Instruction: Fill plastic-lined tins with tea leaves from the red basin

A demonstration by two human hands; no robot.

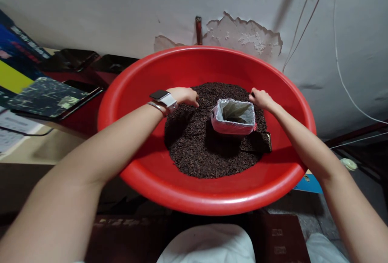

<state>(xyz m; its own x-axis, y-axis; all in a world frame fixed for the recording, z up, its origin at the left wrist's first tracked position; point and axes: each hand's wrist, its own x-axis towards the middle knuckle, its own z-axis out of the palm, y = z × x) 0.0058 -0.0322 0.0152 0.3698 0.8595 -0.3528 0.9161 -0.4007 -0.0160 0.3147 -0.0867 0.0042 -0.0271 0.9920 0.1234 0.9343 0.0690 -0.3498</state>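
Observation:
A heap of dark, dry leaf pieces that look like loose tea [197, 150] lies in a wide red plastic basin [212, 198]. Set in the heap is a small pinkish box [232, 127] lined with a clear plastic bag [238, 111], its mouth facing up. My left hand [186, 96], a watch on its wrist, is over the heap to the box's left, fingers curled down; any contents are hidden. Closed at the box's far right corner, beside the bag's edge, is my right hand [261, 98]; I cannot make out what it grips. A dark gold-edged tray or scoop [257, 142] lies right of the box.
Black trays [71, 60] and a dark, marbled flat piece [45, 97] are stacked left of the basin. Behind it rises a wall [121, 8] with peeling plaster. Cables [338, 53] hang at right. A dark red wooden surface [279, 238] is below the basin.

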